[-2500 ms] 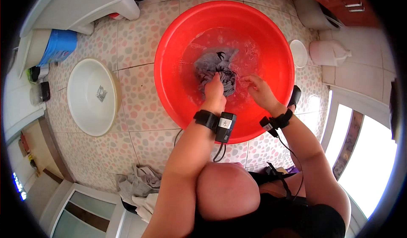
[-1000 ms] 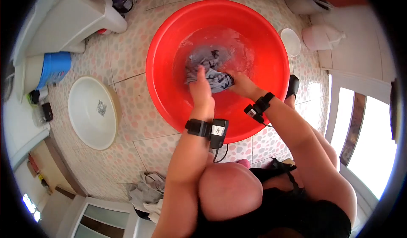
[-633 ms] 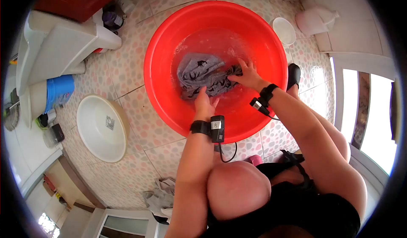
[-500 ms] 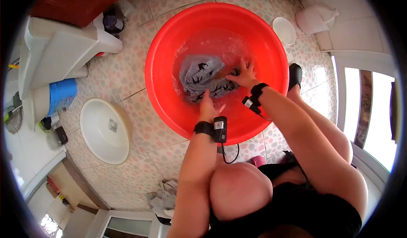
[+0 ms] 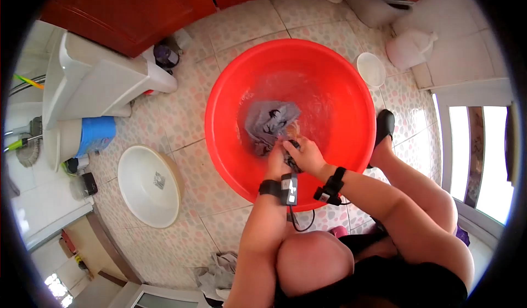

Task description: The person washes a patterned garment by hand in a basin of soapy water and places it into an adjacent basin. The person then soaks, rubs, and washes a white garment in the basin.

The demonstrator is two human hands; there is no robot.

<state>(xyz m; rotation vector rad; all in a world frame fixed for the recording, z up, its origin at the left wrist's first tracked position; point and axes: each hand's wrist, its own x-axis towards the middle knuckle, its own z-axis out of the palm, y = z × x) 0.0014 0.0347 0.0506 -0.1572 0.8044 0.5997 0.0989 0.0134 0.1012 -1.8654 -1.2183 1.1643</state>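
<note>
A wet grey cloth with black animal-like prints (image 5: 269, 120) lies bunched in shallow water in a big red basin (image 5: 225, 168). My right hand (image 5: 308, 155) is closed on a dark, gathered part of the cloth, near the basin's front side. Close against it, my left hand (image 5: 277, 158) grips the cloth's lower edge; its fingertips are partly hidden by the fabric and the right hand. The two hands almost touch. Each wrist wears a black strap with a small box and a cable.
A cream basin (image 5: 148, 186) stands on the tiled floor to the left. A small white bowl (image 5: 371, 70) and a whitish jug (image 5: 410, 49) are at the far right. Red cabinets (image 5: 132, 11) line the back. Grey cloth (image 5: 217, 272) lies near my left arm.
My right hand has come left and toward me, from spread fingers to closed on the cloth. My left hand has met it. The view has tilted up, showing more of the cabinets.
</note>
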